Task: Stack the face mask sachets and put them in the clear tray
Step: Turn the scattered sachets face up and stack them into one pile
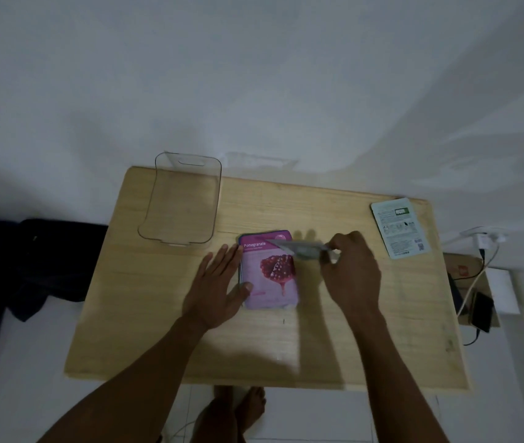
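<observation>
A purple pomegranate sachet [267, 276] lies on top of a small stack at the middle of the wooden table [158, 330]. My left hand [219, 286] rests flat against the stack's left edge, fingers spread. My right hand [350, 270] pinches a grey-green sachet [302, 249], blurred and held tilted just above the stack's upper right corner. A pale green sachet [398, 227] lies back side up at the table's far right. The clear tray [158, 219] stands at the far left with nothing in it.
A phone on a cable [481, 311] and a white charger [484, 239] sit on a cardboard box to the right of the table. Dark cloth [40, 260] lies on the floor at the left. A white wall stands behind the table.
</observation>
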